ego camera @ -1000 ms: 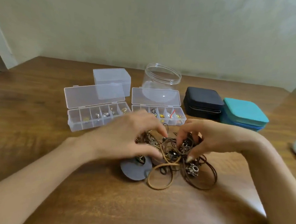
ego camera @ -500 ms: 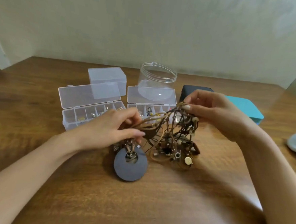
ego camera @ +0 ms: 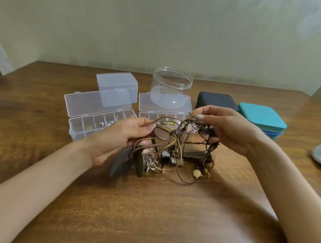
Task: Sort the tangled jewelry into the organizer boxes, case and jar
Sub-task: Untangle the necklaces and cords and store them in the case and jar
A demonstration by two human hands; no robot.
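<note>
Since half a second back, both hands are lifting the tangled clump of brown cords and metal charms (ego camera: 175, 147) higher at mid-frame, left hand (ego camera: 120, 137) pinching a cord loop, right hand (ego camera: 229, 130) pinching the knotted top. Looks light, floppy, snaggy, so I'd be gripping cords, not charms. Just above, the left clear organizer box (ego camera: 76, 134) is holding beads, the right clear organizer box (ego camera: 164, 104) gold bits; the clear round jar (ego camera: 172, 80) is standing open.
</note>
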